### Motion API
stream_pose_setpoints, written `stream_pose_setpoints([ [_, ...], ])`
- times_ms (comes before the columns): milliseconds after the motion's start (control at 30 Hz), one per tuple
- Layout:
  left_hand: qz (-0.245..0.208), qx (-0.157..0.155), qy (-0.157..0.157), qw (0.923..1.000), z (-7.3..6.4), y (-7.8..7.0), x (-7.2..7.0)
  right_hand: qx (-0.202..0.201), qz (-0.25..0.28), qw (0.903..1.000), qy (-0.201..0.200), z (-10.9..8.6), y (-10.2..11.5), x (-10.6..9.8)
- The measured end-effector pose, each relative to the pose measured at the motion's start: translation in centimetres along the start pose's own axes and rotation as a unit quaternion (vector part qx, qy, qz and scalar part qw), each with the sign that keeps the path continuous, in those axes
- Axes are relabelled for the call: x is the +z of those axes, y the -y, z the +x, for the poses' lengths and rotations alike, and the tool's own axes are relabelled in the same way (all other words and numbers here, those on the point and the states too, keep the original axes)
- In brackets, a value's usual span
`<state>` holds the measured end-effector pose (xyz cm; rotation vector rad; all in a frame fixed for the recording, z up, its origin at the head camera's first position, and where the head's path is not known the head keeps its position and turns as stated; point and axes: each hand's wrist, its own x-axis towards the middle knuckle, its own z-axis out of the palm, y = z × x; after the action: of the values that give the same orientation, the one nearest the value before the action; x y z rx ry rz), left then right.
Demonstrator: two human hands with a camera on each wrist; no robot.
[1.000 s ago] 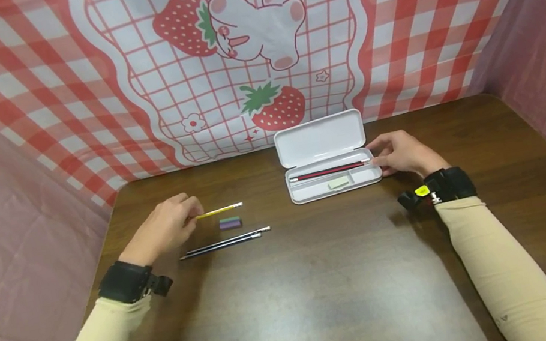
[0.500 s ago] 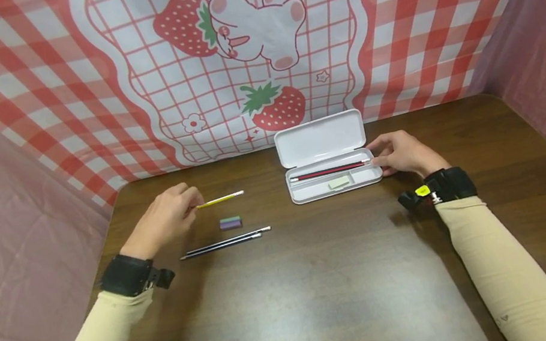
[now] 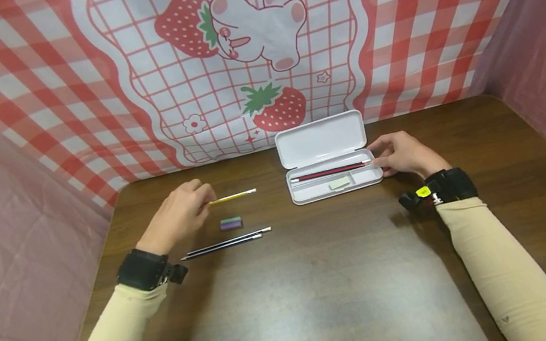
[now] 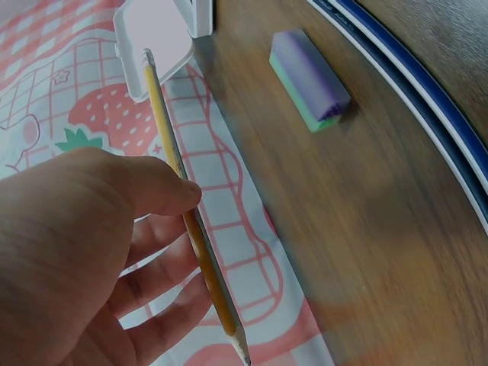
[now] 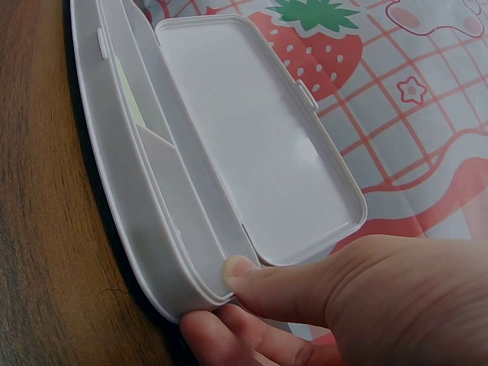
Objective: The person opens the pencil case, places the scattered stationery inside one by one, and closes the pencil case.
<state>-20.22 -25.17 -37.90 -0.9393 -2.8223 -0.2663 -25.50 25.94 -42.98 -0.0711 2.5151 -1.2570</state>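
Note:
My left hand (image 3: 183, 212) pinches a yellow pencil (image 4: 204, 248) between thumb and fingers. In the left wrist view its sharpened tip is at the bottom and the eraser end points up at the white pencil case. My right hand (image 3: 402, 154) grips the right end of that pencil case (image 3: 305, 196), thumb (image 5: 242, 273) over the rim and fingers below. The lid (image 3: 321, 140) stands raised at the back. Red and black pencils (image 3: 330, 172) lie in the long back compartment, and a pale green eraser (image 3: 338, 183) sits in a front one.
A purple and green eraser (image 3: 231, 224) lies on the wooden table (image 3: 294, 288) just right of my left hand. In front of it, two dark blue and white pencils (image 3: 225, 244) lie side by side. A red checked cloth (image 3: 145, 95) hangs behind the table.
My left hand has moved right and slightly away from me, carrying the yellow pencil past the purple and green eraser toward the case. My right hand stays at the case's end.

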Motion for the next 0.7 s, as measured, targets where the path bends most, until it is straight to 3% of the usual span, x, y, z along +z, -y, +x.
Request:
stream_pose_setpoints([
  [700, 0.019, 0.04, -0.003, 0.999, 3.4, -2.2, 1.6, -0.009, 0.001, 1.0, -0.001, 0.0, 0.2, 0.1],
])
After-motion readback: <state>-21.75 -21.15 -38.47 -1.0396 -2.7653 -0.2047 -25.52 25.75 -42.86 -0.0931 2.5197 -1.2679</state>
